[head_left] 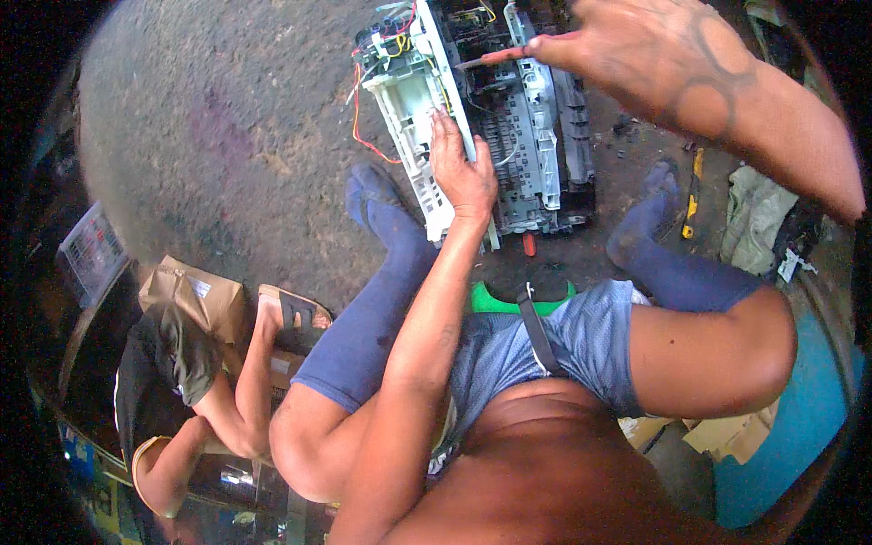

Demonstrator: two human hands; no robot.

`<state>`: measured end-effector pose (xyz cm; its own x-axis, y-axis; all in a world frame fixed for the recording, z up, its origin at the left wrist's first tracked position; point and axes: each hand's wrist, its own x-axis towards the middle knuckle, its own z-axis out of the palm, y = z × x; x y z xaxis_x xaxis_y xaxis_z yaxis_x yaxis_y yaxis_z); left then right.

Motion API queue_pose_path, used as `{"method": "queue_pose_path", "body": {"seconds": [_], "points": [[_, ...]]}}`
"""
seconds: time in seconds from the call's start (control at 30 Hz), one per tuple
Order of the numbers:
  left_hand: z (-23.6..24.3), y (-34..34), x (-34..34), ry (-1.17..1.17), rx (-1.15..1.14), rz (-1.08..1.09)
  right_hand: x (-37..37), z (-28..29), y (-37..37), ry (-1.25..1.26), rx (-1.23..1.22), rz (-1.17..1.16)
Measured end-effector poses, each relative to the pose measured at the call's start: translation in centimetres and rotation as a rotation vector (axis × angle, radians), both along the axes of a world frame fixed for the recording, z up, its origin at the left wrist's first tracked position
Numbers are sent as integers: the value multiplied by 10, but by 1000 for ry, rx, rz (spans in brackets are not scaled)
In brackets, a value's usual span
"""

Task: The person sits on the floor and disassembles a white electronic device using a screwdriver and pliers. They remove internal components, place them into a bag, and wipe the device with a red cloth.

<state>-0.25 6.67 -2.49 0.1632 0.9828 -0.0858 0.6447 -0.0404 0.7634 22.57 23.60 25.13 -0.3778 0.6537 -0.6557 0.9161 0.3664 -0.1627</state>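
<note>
White and black parts make up the opened machine (543, 136) that sits on the rough dark floor (263, 118) toward twelve o'clock, between my two feet in blue socks (400, 227). My left grip (463, 177) lies on its pale frame (413, 113), fingers stretched toward twelve o'clock and resting over the long upright edge; I cannot tell whether it clamps that edge or only steadies it. My right grip (627, 45), at one o'clock, is closed around a slim red-handled tool (509, 55). The shaft points toward nine o'clock, over the machine, and its tip is near the pale strip; I cannot tell whether the two touch.

Thin orange-red wires (370, 145) loop out at the frame's nine o'clock side, and a yellow wire shows near its twelve o'clock end. Just beside the machine's six o'clock end is a small red piece (530, 243). Past my foot, between two and three o'clock, lies a yellow-and-black knife-like tool (694, 195), with a crumpled greyish cloth (754, 218) near it toward three. At eight o'clock I see another person's bent legs (232, 413) and a sandal (298, 312), and beside them, toward nine, a brown package (204, 304).
</note>
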Motion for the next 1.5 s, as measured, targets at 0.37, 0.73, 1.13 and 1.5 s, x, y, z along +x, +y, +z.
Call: {"method": "queue_pose_path", "body": {"seconds": [0.37, 0.73, 1.13, 1.5], "points": [[-2, -2, 6, -48, -24, -4, 99, -78, -52, 685, 163, -74], [3, -2, -3, 3, -60, 12, 126, -202, -165, 684, 185, -425], [1, 1, -2, 13, -4, 18, 56, -65, -93, 487, 208, -186], [0, 3, -5, -15, 38, 40, -55, 18, -15, -97, -143, -150]]}}
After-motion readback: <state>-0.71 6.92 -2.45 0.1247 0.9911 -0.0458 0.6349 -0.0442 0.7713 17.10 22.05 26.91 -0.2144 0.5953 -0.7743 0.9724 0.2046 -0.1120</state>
